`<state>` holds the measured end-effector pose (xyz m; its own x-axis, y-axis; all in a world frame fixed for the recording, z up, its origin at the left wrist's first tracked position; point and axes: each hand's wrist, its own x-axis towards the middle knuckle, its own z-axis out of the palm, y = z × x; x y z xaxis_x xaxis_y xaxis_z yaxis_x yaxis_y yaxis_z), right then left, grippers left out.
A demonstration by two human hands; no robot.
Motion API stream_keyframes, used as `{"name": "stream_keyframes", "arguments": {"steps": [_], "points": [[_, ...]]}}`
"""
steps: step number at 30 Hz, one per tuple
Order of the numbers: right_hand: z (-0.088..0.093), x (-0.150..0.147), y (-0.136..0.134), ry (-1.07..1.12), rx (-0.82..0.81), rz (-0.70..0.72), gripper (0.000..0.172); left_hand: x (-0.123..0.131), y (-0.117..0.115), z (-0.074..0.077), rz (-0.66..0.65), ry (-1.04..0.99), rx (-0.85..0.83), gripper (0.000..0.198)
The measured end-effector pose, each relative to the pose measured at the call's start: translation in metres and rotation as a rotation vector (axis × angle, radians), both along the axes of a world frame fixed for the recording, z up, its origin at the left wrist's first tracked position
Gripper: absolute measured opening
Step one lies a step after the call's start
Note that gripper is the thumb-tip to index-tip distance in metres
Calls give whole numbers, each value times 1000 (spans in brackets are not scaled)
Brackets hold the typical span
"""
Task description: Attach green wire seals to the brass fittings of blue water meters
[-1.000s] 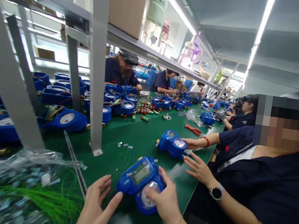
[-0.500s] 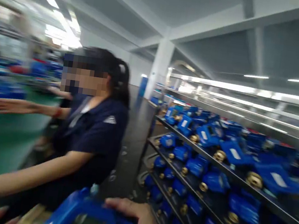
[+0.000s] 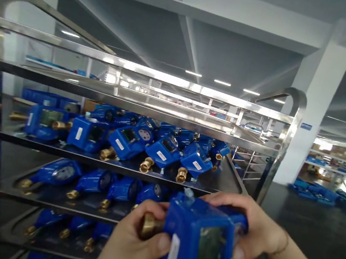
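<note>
Both hands grip 1 blue water meter (image 3: 198, 246), held near a steel trolley rack (image 3: 174, 119): left hand (image 3: 129, 245) closed beside the brass coupling (image 3: 148, 225), right hand (image 3: 252, 230) wrapped over the far end. Stored meters (image 3: 161, 151) crowd 3 shelves, couplings overhanging the edge. In my judgement, a knock from the held unit could dislodge them.

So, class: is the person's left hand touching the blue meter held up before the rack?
Touching. The head view shows the left hand with its thumb pressed on the blue meter, beside its brass fitting.
</note>
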<state>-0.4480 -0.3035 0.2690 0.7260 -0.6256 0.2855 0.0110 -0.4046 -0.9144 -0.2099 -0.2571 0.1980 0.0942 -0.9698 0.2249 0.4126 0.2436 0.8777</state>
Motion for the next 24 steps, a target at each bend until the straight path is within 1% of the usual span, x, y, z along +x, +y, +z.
{"name": "stream_keyframes", "arguments": {"steps": [1,2,3,5,6,7,9,10,12,14,15,16,18,19,22,23,24], "points": [[3,-17,-10,-1,-66,-56,61,-18,-13,6,-84,81,-12,52],[2,-33,-20,-11,-145,-162,57,-36,-26,10,-130,153,-33,50],[-3,-45,-28,-35,-217,-324,53,-53,-39,10,-151,218,-56,47],[-22,-58,-39,-147,-303,-731,51,-83,-64,7,-145,311,-101,44],[-35,-59,-42,-231,-286,-907,53,-96,-76,3,-117,319,-130,43],[-49,-58,-45,-341,-224,-993,56,-107,-87,0,-82,301,-163,43],[-73,-50,-47,-535,-35,-985,61,-124,-106,-5,-6,218,-227,43],[-81,-46,-49,-626,47,-959,62,-130,-115,-8,27,181,-253,43],[-86,-42,-54,-737,157,-899,69,-141,-131,-11,68,149,-283,40],[-82,-45,-66,-770,170,-832,81,-150,-147,-14,108,113,-304,37],[-78,-48,-74,-762,146,-801,82,-154,-155,-15,133,83,-317,36],[-75,-52,-84,-749,111,-788,78,-158,-163,-16,156,45,-331,35],[-71,-57,-106,-738,44,-843,69,-162,-177,-17,184,-40,-362,33],[-70,-59,-117,-733,39,-884,68,-163,-183,-17,188,-79,-373,31],[-73,-58,-146,-747,96,-982,61,-162,-191,-14,196,-176,-397,24],[-75,-58,-153,-759,116,-992,57,-161,-190,-12,209,-227,-404,27],[-77,-57,-159,-759,116,-996,52,-159,-187,-11,220,-302,-411,35]]}}
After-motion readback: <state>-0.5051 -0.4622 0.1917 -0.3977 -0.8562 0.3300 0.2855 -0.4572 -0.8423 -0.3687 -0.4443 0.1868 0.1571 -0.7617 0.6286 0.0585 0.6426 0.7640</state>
